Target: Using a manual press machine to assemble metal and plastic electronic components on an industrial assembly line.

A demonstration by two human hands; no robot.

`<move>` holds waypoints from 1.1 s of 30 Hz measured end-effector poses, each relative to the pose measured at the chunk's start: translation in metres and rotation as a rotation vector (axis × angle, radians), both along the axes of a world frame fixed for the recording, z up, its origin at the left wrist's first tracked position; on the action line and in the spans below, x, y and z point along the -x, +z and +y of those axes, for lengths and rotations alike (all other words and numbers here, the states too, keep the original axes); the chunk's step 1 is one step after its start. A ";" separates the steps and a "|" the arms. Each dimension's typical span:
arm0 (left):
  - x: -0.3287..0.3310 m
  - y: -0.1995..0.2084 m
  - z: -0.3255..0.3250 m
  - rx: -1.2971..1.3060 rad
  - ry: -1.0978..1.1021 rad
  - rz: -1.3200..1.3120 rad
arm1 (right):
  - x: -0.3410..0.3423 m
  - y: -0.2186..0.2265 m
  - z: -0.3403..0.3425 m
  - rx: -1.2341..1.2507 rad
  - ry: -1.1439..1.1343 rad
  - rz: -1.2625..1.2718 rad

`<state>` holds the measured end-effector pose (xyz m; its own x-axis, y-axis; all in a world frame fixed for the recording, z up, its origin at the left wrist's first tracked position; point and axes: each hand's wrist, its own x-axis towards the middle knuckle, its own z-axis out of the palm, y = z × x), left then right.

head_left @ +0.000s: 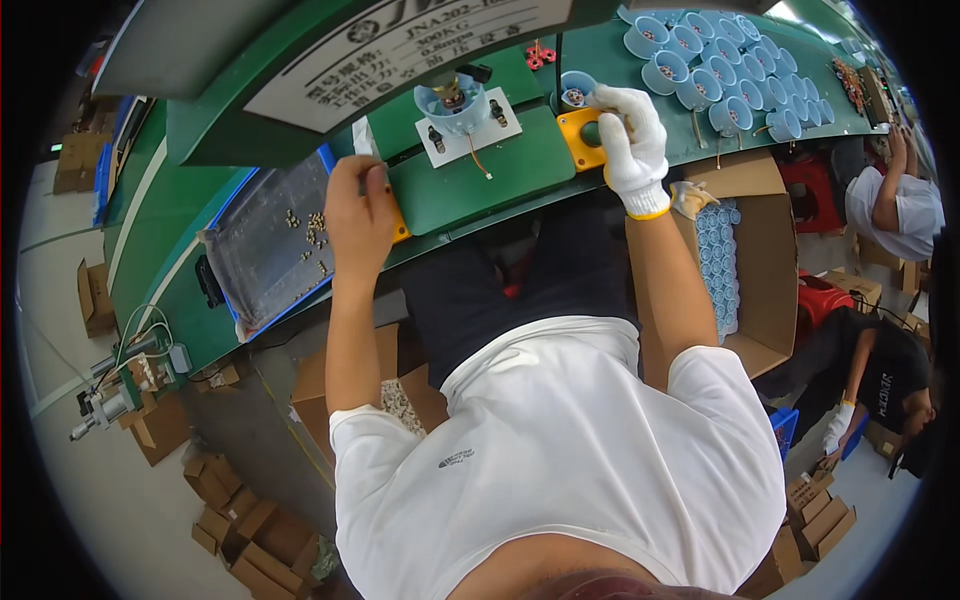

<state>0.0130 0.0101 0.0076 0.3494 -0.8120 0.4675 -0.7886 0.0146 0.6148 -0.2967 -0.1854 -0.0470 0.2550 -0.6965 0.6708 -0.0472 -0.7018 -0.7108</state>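
Note:
My bare left hand (360, 218) is closed with its fingers curled, beside a yellow button box (399, 218) at the left of the green press bed. Nothing shows in it. My right hand (634, 145), in a white knit glove, is at a second yellow button box (578, 138) with a dark round button. Its fingers are bent, apart from the thumb, and hold nothing I can see. Between the hands, a light blue plastic cup (455, 112) stands in a white fixture plate (470, 140) under the press head. A thin wire with a small connector trails from the cup's side.
Several blue cups (700, 85) fill the bench at the right. One cup (575, 90) stands behind the right button box. Small metal parts lie in a blue-rimmed tray (265, 240) at left. A carton (765, 260) holds stacked cups. Co-workers (895, 195) sit at far right.

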 end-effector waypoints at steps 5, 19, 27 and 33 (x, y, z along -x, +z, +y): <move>-0.001 -0.006 0.002 -0.086 0.024 0.108 | -0.002 0.002 0.001 -0.027 0.001 0.004; -0.012 -0.010 0.006 0.010 0.001 -0.014 | -0.002 0.008 0.005 0.054 -0.019 0.047; -0.008 -0.008 0.003 -0.010 -0.055 0.091 | 0.002 0.009 0.014 0.371 -0.120 0.213; 0.000 0.042 -0.019 0.176 -0.092 0.050 | 0.001 0.008 0.013 0.337 -0.108 0.181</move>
